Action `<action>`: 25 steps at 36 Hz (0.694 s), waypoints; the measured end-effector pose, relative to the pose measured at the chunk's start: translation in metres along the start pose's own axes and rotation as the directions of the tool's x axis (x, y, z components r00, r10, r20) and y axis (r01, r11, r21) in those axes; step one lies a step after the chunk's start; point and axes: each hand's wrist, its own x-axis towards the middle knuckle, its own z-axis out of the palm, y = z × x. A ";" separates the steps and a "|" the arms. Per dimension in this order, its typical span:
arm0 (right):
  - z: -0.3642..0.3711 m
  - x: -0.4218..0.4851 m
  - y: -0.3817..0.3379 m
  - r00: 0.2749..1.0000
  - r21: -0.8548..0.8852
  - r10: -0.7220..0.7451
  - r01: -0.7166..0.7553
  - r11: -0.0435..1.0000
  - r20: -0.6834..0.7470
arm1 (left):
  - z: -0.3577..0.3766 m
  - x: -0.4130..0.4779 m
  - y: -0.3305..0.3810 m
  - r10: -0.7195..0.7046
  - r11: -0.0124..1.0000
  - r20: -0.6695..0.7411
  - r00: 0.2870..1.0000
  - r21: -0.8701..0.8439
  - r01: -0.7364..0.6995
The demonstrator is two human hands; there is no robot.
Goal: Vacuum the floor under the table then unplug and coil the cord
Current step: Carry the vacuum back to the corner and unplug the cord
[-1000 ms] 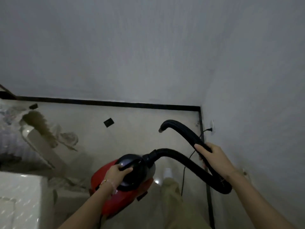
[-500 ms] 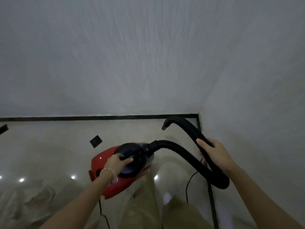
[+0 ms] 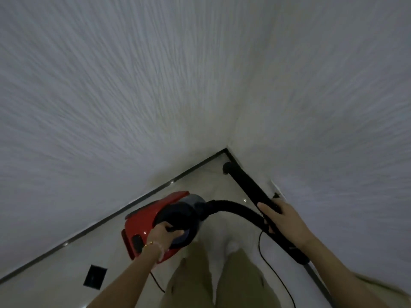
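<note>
A small red and black vacuum cleaner (image 3: 146,221) hangs above the floor, carried by its black handle in my left hand (image 3: 162,235). Its black ribbed hose (image 3: 233,207) curves right and loops back into a straight run whose nozzle end (image 3: 228,168) points into the room corner. My right hand (image 3: 281,218) grips that straight part of the hose. A thin black cord (image 3: 273,272) trails over the floor by my right leg. A white wall outlet (image 3: 277,192) with a dark plug in it sits low on the right wall, just above my right hand.
Two white textured walls meet in a corner ahead, edged by a dark skirting strip (image 3: 111,218). The floor is glossy pale tile with a small dark square inlay (image 3: 94,275). My legs in khaki trousers (image 3: 222,281) stand below the vacuum.
The view has swung right and closer to the corner; the table and clutter at the left are out of frame. Both hands keep their grips, and the hose now lies straighter along the right wall.
</note>
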 end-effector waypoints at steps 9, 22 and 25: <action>0.012 0.103 -0.004 0.993 0.033 0.054 -0.051 0.998 -0.105 | 0.004 0.128 0.041 0.026 0.994 0.102 0.994 0.099 -0.036; -0.014 0.233 0.030 0.993 -0.001 0.054 -0.054 0.999 -0.107 | 0.088 0.271 0.087 0.031 0.992 0.136 0.990 0.114 -0.047; -0.025 0.250 0.033 0.990 0.004 0.035 -0.034 0.999 -0.136 | 0.106 0.290 0.100 0.033 0.995 0.134 0.990 0.088 -0.045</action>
